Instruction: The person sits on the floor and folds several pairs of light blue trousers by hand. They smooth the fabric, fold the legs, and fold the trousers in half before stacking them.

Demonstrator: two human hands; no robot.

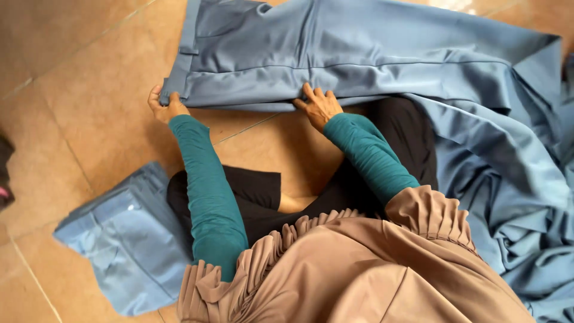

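A pair of blue-grey trousers (335,60) lies spread flat on the tiled floor in front of me, waistband to the left. My left hand (164,106) grips the waistband corner at the near left edge. My right hand (320,106) presses flat on the near edge of the trousers, about mid-length, fingers spread. Both arms wear teal sleeves. I sit cross-legged on the floor in dark trousers and a tan pleated top.
A folded stack of blue-grey trousers (125,239) sits on the floor at my left side. A loose heap of the same blue-grey garments (520,203) piles up on my right. Orange-brown floor tiles (78,78) lie around. A dark object (5,173) shows at the left edge.
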